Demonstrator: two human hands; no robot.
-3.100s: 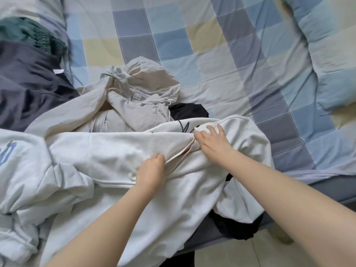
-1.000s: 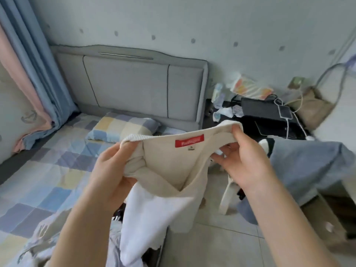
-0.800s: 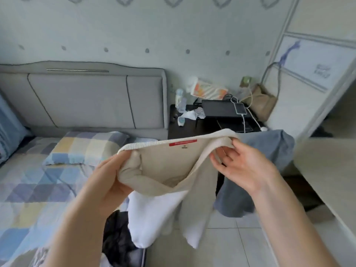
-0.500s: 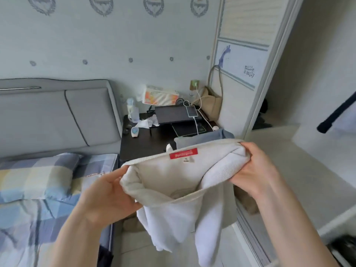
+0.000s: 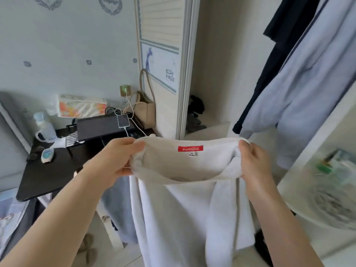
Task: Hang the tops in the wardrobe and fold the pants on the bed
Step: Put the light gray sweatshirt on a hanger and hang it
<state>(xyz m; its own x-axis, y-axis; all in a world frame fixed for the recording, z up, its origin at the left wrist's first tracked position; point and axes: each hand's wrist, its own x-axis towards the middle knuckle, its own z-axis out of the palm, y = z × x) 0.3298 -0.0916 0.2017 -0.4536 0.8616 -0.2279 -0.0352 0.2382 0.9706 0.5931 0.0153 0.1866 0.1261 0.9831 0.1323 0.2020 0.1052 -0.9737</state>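
Note:
A white sweatshirt point(image 5: 185, 205) with a red neck label hangs in front of me, its body and sleeves dangling toward the floor. My left hand point(image 5: 113, 160) grips the left side of its neckline, and my right hand point(image 5: 254, 160) grips the right side, stretching the collar open. The open wardrobe point(image 5: 217, 74) is straight ahead. Inside it, at the upper right, hang a pale blue garment point(image 5: 308, 89) and a dark navy garment point(image 5: 273, 60).
A dark bedside table point(image 5: 48, 170) at the left carries a laptop, a charging phone point(image 5: 122, 121), a tissue pack and a bottle. A beige bag point(image 5: 147, 110) hangs by the wardrobe door point(image 5: 163, 60). A white shelf unit point(image 5: 325, 170) stands at the right. Bed corner at lower left.
I have turned from the bed to the wardrobe, carrying the sweatshirt by its neckline. Both hands have pulled the collar wider, and the hanging clothes have come into view.

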